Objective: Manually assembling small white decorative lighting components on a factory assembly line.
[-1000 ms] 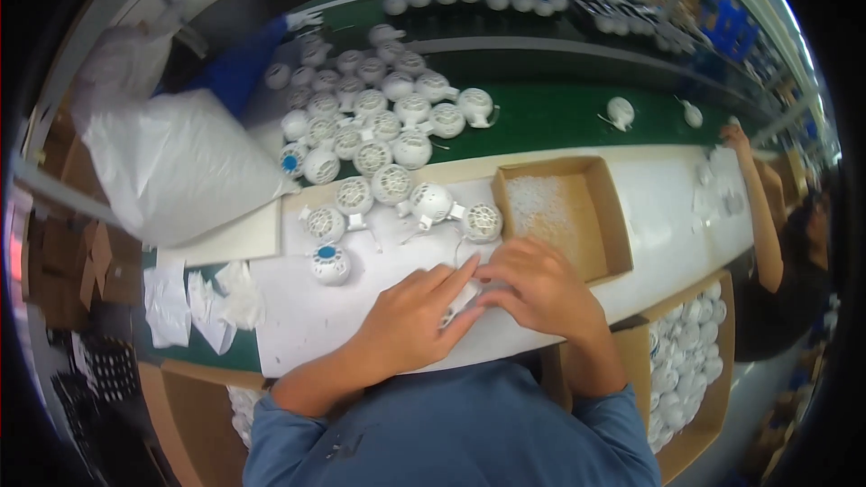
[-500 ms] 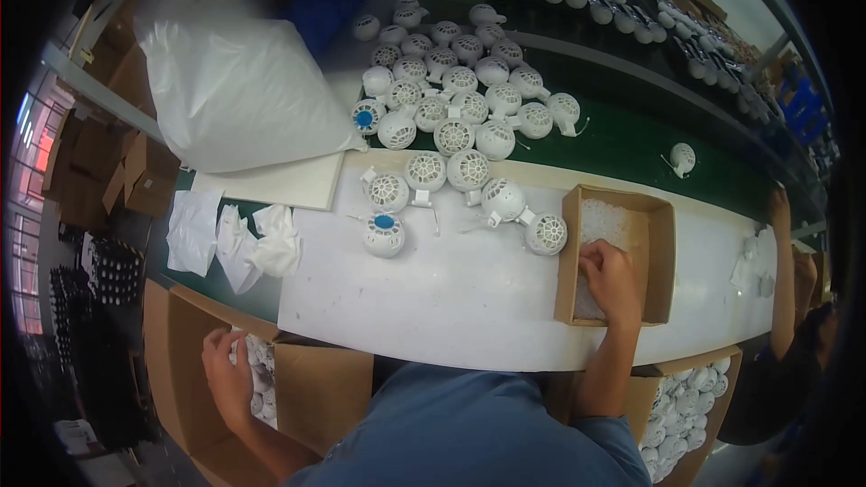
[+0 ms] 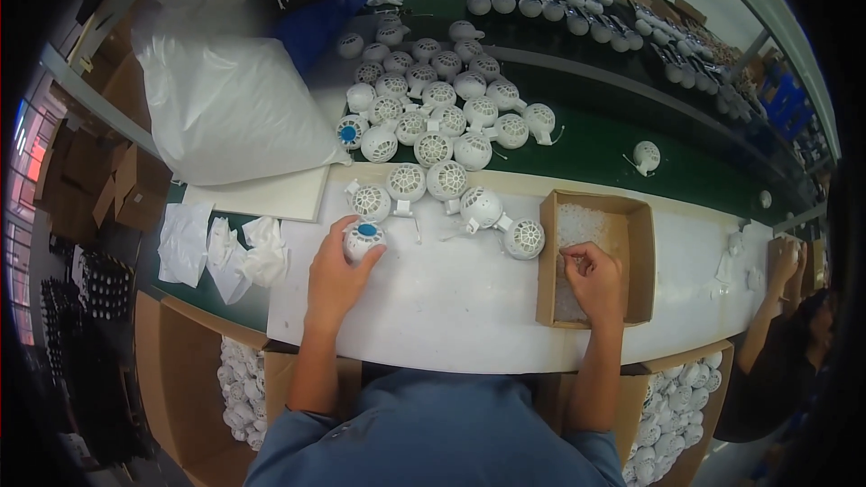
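Observation:
My left hand (image 3: 334,272) is closed round a white ball-shaped plastic housing (image 3: 363,248) with a blue disc on top, thumb on one side and fingers on the other. At the right, my right hand (image 3: 595,280) is over an open cardboard box (image 3: 640,257). Its thumb and fingertips are pinched together; what they hold, if anything, is too small to tell. Small clear pieces (image 3: 579,221) fill the left part of that box. Several white housings with lattice fronts, such as one lattice-fronted housing (image 3: 523,239), stand on the white table (image 3: 433,320) beyond my hands.
Many more housings crowd the green surface (image 3: 586,146) farther back. A large white bag (image 3: 234,113) and crumpled white sheets (image 3: 262,251) lie at the left. Below the table edge, a left carton (image 3: 171,370) and a right carton (image 3: 690,469) hold housings. Another person's arm (image 3: 767,320) shows far right.
My left hand has come up from the left carton to the table and taken hold of the blue-topped housing. My right hand stays over the box, fingers still pinched.

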Tool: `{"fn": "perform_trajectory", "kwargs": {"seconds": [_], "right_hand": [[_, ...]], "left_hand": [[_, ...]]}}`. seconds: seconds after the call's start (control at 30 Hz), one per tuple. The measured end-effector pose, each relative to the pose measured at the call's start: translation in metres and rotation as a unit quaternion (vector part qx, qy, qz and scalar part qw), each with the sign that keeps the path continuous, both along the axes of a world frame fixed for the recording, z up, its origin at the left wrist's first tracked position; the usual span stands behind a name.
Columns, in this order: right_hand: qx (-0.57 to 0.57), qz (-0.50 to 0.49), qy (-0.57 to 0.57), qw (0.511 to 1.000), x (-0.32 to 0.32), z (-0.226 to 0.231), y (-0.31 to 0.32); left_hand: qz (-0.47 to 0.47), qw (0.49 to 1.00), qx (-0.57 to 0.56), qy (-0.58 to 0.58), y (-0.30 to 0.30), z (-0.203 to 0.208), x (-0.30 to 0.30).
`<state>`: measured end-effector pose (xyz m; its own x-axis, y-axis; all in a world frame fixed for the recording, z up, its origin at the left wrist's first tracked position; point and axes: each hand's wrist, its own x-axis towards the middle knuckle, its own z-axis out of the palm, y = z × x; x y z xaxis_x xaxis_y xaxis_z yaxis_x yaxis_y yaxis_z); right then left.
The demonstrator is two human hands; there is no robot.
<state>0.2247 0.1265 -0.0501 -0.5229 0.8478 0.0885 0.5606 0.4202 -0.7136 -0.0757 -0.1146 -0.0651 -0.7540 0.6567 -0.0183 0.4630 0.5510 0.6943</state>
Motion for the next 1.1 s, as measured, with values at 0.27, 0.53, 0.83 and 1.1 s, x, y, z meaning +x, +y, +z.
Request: {"fn": "perform_trajectory", "kwargs": {"seconds": [0.27, 0.53, 0.83, 1.1], "right_hand": [[-0.003, -0.006, 0.073, 0.997, -0.002, -0.001, 0.005], [0.006, 0.079, 0.187, 0.979, -0.020, 0.039, -0.030], [0.017, 0.214, 0.239, 0.947, -0.033, 0.072, -0.078], [0.026, 0.194, 0.221, 0.955, -0.030, 0.061, -0.079]], "left_hand": [[0.101, 0.903, 0.340, -0.243, -0.031, -0.013, 0.023], [-0.089, 0.694, 0.425, -0.574, -0.020, 0.010, 0.032], [-0.245, 0.913, 0.290, -0.152, 0.037, 0.041, 0.064], [-0.262, 0.925, 0.258, -0.091, 0.044, 0.051, 0.075]]}}
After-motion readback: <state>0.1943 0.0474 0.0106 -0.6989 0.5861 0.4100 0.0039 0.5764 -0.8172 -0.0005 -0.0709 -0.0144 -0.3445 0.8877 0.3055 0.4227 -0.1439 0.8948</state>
